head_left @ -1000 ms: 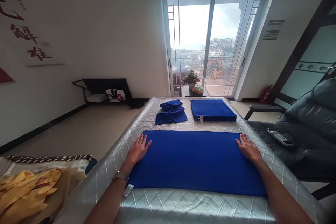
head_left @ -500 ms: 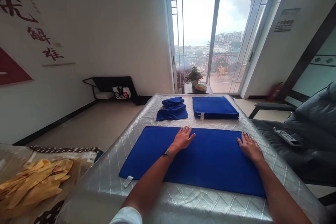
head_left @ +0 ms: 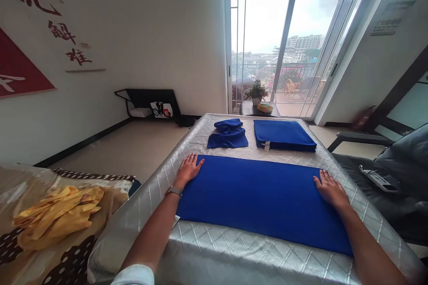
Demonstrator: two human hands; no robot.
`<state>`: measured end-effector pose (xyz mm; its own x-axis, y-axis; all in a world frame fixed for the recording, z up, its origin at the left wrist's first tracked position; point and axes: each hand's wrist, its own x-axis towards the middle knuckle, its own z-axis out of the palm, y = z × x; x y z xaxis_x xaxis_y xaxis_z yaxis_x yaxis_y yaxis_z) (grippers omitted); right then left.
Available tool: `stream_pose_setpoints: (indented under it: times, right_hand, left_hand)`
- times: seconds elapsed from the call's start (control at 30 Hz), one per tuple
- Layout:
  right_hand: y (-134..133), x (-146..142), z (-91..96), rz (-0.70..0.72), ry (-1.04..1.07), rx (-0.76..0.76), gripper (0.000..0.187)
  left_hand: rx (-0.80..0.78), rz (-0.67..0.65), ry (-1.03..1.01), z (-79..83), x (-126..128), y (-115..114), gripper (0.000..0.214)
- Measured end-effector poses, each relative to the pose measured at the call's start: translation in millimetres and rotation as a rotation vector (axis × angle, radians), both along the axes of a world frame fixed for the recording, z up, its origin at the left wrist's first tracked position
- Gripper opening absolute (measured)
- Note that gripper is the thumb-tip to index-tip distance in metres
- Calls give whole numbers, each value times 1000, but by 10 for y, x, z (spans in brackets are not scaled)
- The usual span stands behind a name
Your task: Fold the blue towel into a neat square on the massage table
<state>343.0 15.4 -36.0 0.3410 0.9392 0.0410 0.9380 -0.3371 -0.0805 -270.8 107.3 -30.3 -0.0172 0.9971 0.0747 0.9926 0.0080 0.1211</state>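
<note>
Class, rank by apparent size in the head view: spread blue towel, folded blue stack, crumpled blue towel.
Largest: spread blue towel, though nearest the camera.
Then folded blue stack.
Smallest: crumpled blue towel.

L hand [head_left: 188, 169] flat on far-left corner of blue towel [head_left: 261, 198]; R hand [head_left: 331, 190] flat on its right end. Towel spread on quilted silver table [head_left: 207, 258]. Folded stack [head_left: 283, 135] and crumpled towel [head_left: 228, 133] beyond.

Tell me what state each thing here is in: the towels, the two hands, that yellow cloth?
long blue towel: spread flat and smooth on the quilted table
left hand: open, palm down at the towel's left end
right hand: open, palm down on the towel's right end
small blue towel: crumpled in a loose heap
blue towel stack: neatly folded, lying flat
yellow cloth: crumpled
</note>
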Motion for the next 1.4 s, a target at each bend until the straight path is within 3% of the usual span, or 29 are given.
stream_pose_setpoints:
  times: [0.13,0.23,0.4,0.5,0.6,0.77,0.87,0.97,1.13,1.2,1.27,1.4]
  right_hand:
    - [3,-262,171,13,-113,24,68]
    - [81,-878,305,217,-141,52,65]
    - [326,-2151,338,494,59,-54,67]
    - [406,-2396,272,521,65,-80,67]
    - [396,-2034,191,507,28,-74,67]
    - [251,-720,70,291,-47,-84,68]
    - [145,-162,16,140,-48,-66,70]
    - [97,-4,17,84,-24,-64,71]
    - [87,-77,66,68,-8,-52,73]
    - [85,-83,73,61,1,-45,74]
    - [85,-79,77,58,8,-35,75]
    - [72,-92,91,58,16,-36,74]
  left_hand:
    - [20,8,-32,-13,78,0,84]
    - [23,5,-29,-17,77,10,84]
    - [18,5,-28,-5,58,3,82]
    - [15,5,-24,17,69,-12,81]
    - [17,-4,-14,29,69,-18,81]
    - [23,-19,3,-6,45,2,81]
    - [25,-18,16,-35,42,16,80]
    - [13,-20,24,-29,31,20,79]
    - [-30,22,68,127,88,11,77]
    - [20,48,77,224,306,-5,77]
    - [99,-19,47,298,723,-30,76]
    - [82,-484,-62,261,1899,-144,69]
